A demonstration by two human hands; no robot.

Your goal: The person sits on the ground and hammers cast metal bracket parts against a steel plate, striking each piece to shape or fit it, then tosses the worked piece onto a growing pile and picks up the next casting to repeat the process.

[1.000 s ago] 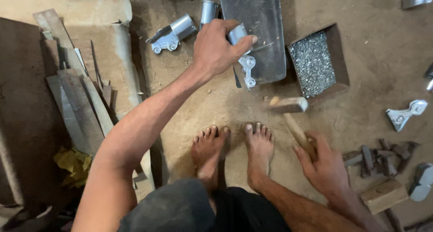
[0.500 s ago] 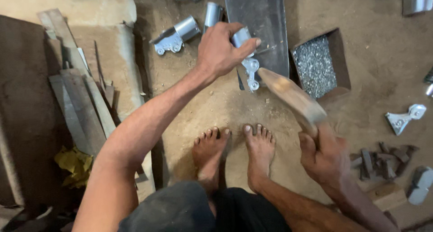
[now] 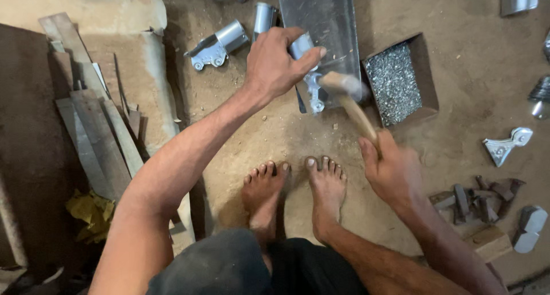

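Left hand grip clenched on metal bracket, right hand grasping mallet, head just beside bracket.

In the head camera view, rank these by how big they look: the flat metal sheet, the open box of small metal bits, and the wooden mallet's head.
1. Flat metal sheet, largest, though its top is cut off by the frame.
2. Box of small metal bits.
3. Mallet head, smallest; it is blurred and nearer the camera, so it may look bigger than it is.

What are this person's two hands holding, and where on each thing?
The right hand holds a wooden mallet by the lower end of its handle. The left hand holds a small metal bracket by its upper rolled end, against the metal sheet.
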